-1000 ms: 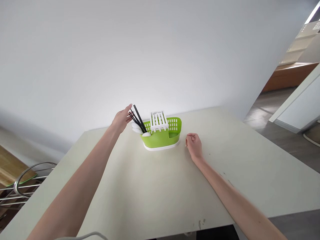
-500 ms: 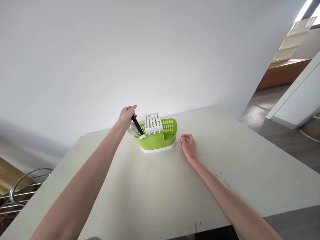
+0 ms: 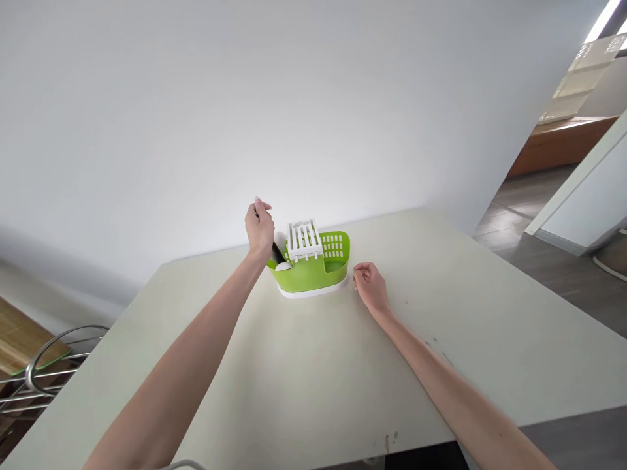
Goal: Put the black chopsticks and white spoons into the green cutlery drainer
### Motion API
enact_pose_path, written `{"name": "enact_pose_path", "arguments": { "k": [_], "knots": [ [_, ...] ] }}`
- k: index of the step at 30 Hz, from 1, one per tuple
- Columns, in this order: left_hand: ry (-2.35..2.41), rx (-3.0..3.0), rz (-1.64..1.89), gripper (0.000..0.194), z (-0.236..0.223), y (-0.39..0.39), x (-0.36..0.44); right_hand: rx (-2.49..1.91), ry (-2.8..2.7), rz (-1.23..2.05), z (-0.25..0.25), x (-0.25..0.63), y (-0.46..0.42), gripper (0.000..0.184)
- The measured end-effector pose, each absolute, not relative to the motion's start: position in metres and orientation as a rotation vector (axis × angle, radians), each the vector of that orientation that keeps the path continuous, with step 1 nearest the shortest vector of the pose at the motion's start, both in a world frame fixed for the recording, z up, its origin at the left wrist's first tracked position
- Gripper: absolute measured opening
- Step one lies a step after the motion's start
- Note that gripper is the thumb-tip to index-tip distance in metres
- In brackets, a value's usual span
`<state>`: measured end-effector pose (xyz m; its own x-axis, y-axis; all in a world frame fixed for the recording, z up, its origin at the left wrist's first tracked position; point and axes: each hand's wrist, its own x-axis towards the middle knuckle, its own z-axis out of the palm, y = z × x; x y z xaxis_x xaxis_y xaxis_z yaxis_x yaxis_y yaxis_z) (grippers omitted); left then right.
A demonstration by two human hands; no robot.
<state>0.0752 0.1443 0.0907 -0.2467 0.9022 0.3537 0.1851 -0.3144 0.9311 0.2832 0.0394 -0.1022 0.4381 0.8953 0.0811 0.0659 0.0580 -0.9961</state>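
Observation:
My left hand (image 3: 259, 225) is closed round a black-handled utensil (image 3: 277, 253) that leans in the left end of a green plastic basket (image 3: 306, 277). The utensil's lower end meets a white rounded piece (image 3: 283, 266) at the basket's rim; its kind does not show. Behind my wrist, a pale spoon-like shape (image 3: 280, 239) is mostly hidden. The basket has a white base and a white slotted rack (image 3: 304, 240) across its top. My right hand (image 3: 369, 285) rests on the table just right of the basket, fingers curled, with nothing visible in them.
The pale table (image 3: 313, 372) stands against a white wall (image 3: 304, 117). A metal wire rack (image 3: 44, 385) with a wooden board (image 3: 24, 336) is beyond its left edge. Dark marks dot the table's right side. A grey floor (image 3: 548, 228) shows at the right.
My left hand has turned and shifted its hold on the black handle, now wrapping it more fully and covering the pale spoon-like shape. My right hand has stayed in place.

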Motion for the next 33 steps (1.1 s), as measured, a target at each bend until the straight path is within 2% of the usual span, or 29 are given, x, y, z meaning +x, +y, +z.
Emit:
{"name": "enact_pose_path", "arguments": {
  "k": [6,12,17,26,33],
  "knots": [
    [1.142,1.290,1.964,0.041,0.134,0.143,0.066,-1.380,-0.959,0.798,-0.106,0.284,0.041,0.014],
    [0.931,1.103,2.127,0.043,0.197,0.114,0.040,-1.393,-0.976,0.804,-0.106,0.283,0.040,0.016],
    [0.873,1.002,2.206,0.044,0.221,0.095,0.012,-1.408,-0.983,0.811,-0.106,0.282,0.039,0.016],
    [0.852,0.800,2.005,0.039,0.207,0.085,-0.025,-1.439,-0.995,0.818,-0.102,0.280,0.035,0.018],
    [1.132,0.809,1.456,0.027,0.150,0.107,-0.040,-1.451,-1.005,0.828,-0.099,0.279,0.032,0.018]
  ]
}}
